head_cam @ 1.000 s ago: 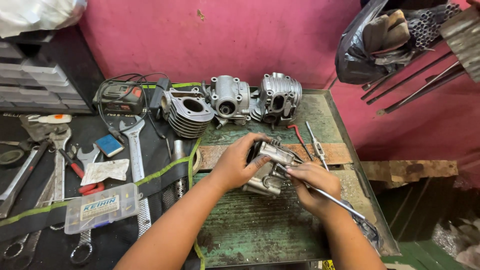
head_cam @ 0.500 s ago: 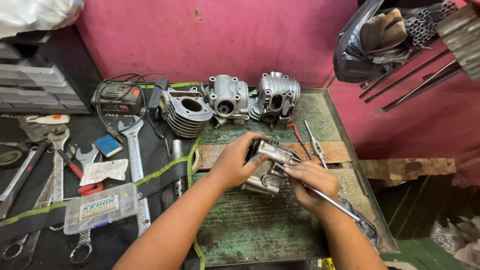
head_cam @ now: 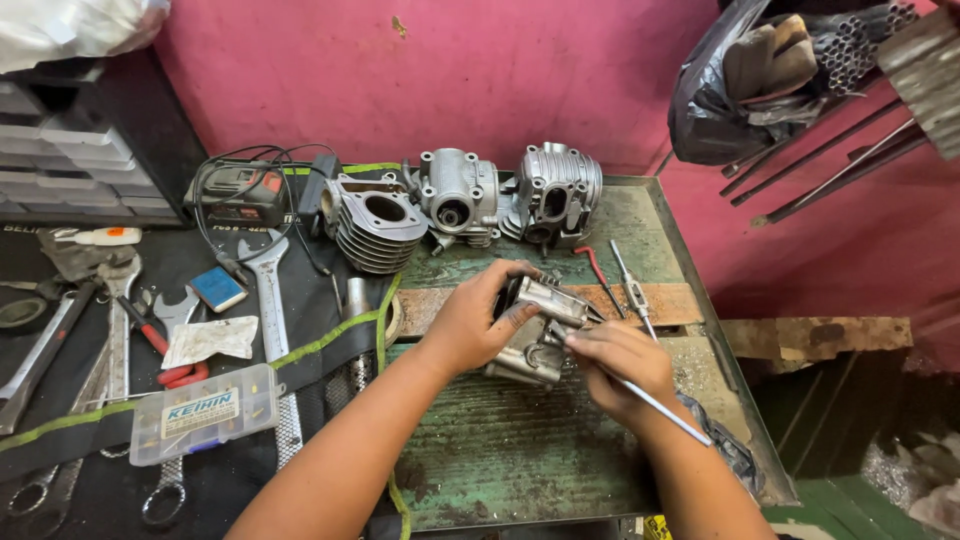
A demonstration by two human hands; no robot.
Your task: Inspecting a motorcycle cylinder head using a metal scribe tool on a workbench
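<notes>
on the worn green metal bench (head_cam: 520, 460), the left hand (head_cam: 470, 325) wraps closed around the upper left side of a silvery cast-aluminium engine part (head_cam: 535, 330), which sits near the bench's middle, just in front of a rusty flat wooden plank (head_cam: 680, 300). the right hand (head_cam: 620, 360) pinches a thin straight steel rod (head_cam: 665, 410) against the part's right face; the rod's long axis runs from the part down toward the lower right. the part looks blocky and ribbed, its long side tilted from upper right to lower left.

behind it stand a finned grey cylinder barrel (head_cam: 375, 225) and two bare aluminium cylinder heads (head_cam: 460, 195) (head_cam: 555, 195), well apart from the hands. a red-handled hook tool (head_cam: 597, 275) and a slim steel tap wrench (head_cam: 630, 290) lie across the plank, just beside the right hand. on the black mat (head_cam: 90, 440) at left lie chrome spanners (head_cam: 270, 295) and a clear plastic parts box (head_cam: 200, 412).
</notes>
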